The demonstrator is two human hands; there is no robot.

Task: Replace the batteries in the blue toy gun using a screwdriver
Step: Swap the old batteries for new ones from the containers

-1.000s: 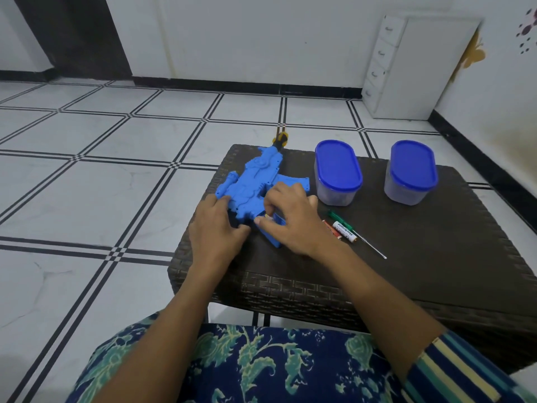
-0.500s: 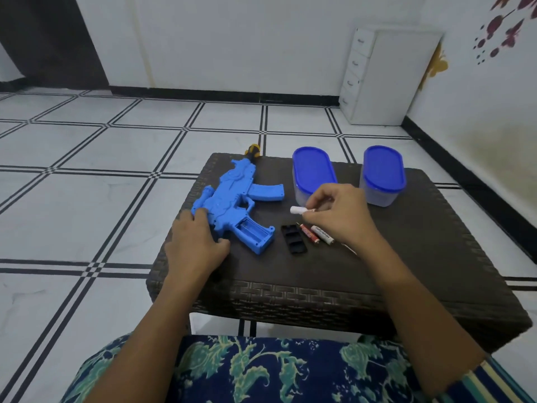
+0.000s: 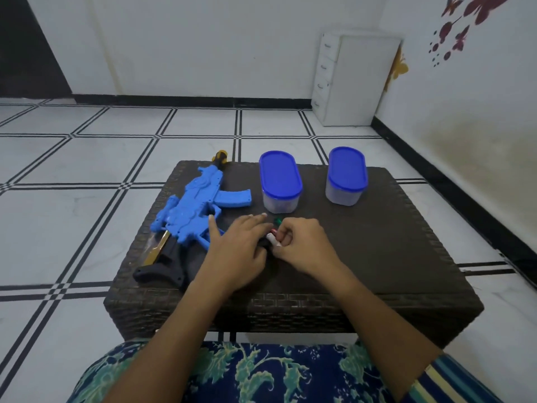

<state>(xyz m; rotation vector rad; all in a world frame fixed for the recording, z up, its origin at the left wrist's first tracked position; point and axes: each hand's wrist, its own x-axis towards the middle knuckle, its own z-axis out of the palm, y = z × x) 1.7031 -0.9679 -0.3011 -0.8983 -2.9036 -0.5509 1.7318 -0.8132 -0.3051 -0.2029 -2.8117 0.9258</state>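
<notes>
**Pinching a battery just right of the open gun**

We found the blue toy gun [image 3: 191,210] lying flat on the left part of the table [image 3: 392,242]. Its long axis ran from the black stock at the near left edge up to the yellow-tipped muzzle at the far edge, and its grip pointed toward our hands.

Our right hand [image 3: 303,245] had its fingers curled and pinched a white battery [image 3: 271,238] by its end, low over the table. The gun's grip lay to the left of that battery and slightly farther away, with our left hand [image 3: 235,251] between the two. That left hand lay flat with its fingers straight and slightly spread, the thumb reaching toward the grip. It was the nearer hand to the gun.

The green handle of the screwdriver [image 3: 278,221] showed just beyond the right knuckles.

Half a second earlier our left hand had rested on the gun's rear, and our right hand had held the battery higher, by the blue-lidded tub [image 3: 280,181]. Now the left hand had slid rightward off the gun and covered most of the black cover [image 3: 263,243]. The right hand had dropped to meet it.
</notes>
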